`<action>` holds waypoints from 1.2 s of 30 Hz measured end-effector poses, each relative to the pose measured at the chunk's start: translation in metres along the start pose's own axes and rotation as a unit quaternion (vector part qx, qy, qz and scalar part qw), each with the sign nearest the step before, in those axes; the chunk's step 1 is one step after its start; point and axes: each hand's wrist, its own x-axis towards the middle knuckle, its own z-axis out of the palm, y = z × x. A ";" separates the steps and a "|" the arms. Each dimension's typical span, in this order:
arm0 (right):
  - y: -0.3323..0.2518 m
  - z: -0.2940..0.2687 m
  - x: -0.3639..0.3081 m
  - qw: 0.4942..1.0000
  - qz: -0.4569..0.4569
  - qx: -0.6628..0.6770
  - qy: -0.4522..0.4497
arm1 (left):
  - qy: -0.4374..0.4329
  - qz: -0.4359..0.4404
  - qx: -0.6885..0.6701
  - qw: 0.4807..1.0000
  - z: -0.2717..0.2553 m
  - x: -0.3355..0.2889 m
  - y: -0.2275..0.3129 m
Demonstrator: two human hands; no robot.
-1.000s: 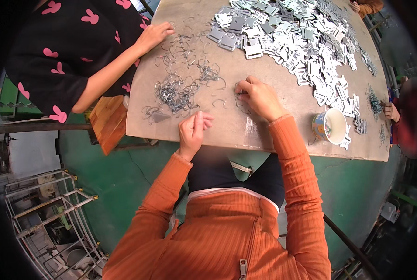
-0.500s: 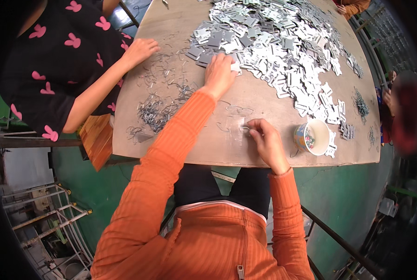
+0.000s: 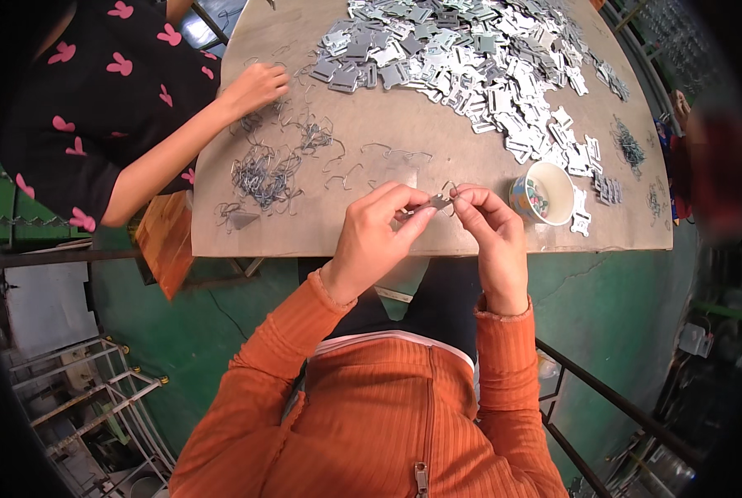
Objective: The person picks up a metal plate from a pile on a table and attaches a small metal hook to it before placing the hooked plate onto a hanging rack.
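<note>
left hand + right hand: pinch grip on small flat grey metal plate | above brown table | beside white paper cup

I see bare brown table ahead | tangled grey wire hooks left | white paper cup right | flat silver metal plates beyond

You're pinching a small, dull grey metal plate over a matt brown board table, beside shiny bent wire clips and a glossy paper cup.
</note>
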 end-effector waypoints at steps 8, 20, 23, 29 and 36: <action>0.002 0.010 -0.023 0.997 -0.032 0.053 0.046 | 0.009 0.072 0.056 0.996 0.003 -0.018 0.014; 0.021 0.016 -0.001 0.983 -0.039 0.121 0.130 | -0.015 0.113 0.115 0.987 0.026 0.001 -0.005; 0.030 0.010 0.004 0.982 -0.058 0.135 0.114 | -0.047 0.109 0.096 0.988 0.024 0.013 -0.014; 0.032 0.000 0.016 0.978 -0.117 0.093 0.144 | 0.048 0.046 0.245 0.967 0.007 0.114 -0.117; 0.039 -0.005 0.011 0.982 -0.129 0.076 0.115 | -0.039 0.035 0.358 0.932 -0.009 0.170 -0.165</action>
